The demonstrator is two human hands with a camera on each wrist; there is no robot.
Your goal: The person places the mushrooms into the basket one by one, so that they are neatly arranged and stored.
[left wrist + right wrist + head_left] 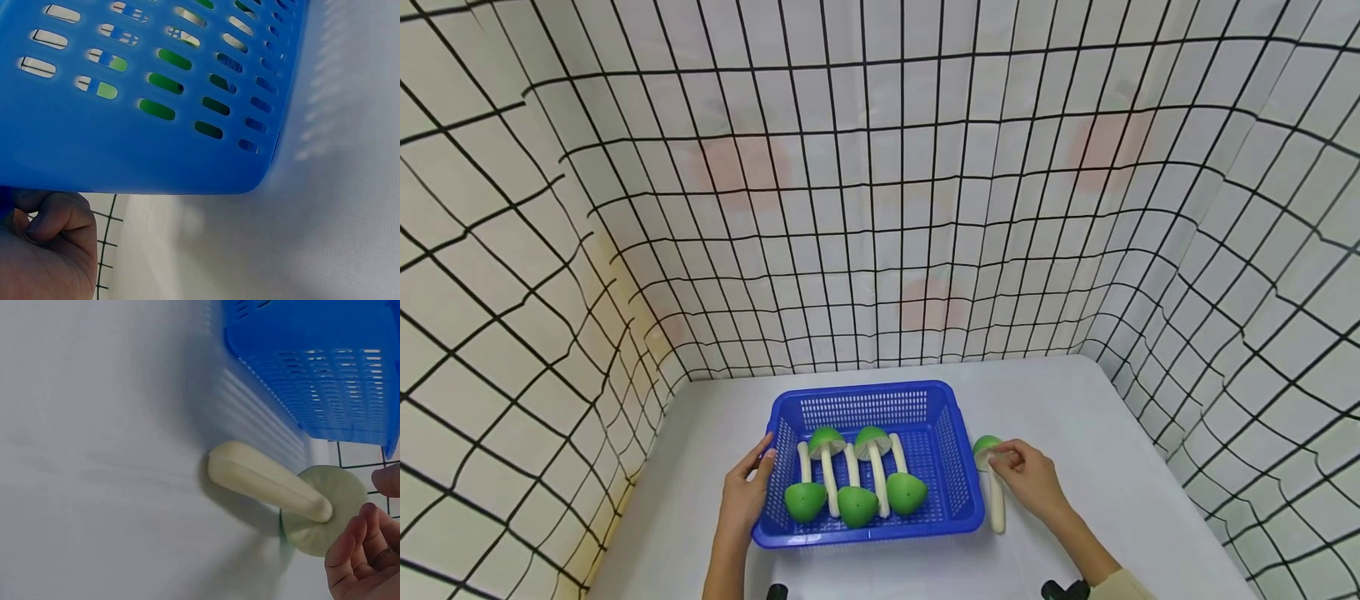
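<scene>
At the left side of a blue perforated basket [867, 537], my left hand [743, 496] grips the rim. The left wrist view shows its curled thumb and finger [59, 219] at the basket's edge. Inside the basket, several toy mushrooms with green caps and white stems lie side by side, caps pointing alternately away and near; one is a near-cap mushroom [906, 493]. Another green-capped mushroom [997, 508] lies on the table right of the basket, cap away from me. My right hand [1030, 482] is at its cap, fingertips right at the rim, thumb apart from the fingers.
A white-covered table [1075, 417] carries the basket. Black grid netting [880, 229] over pale cloth encloses the back and both sides. Small black objects [1065, 590] show at the bottom edge near both forearms.
</scene>
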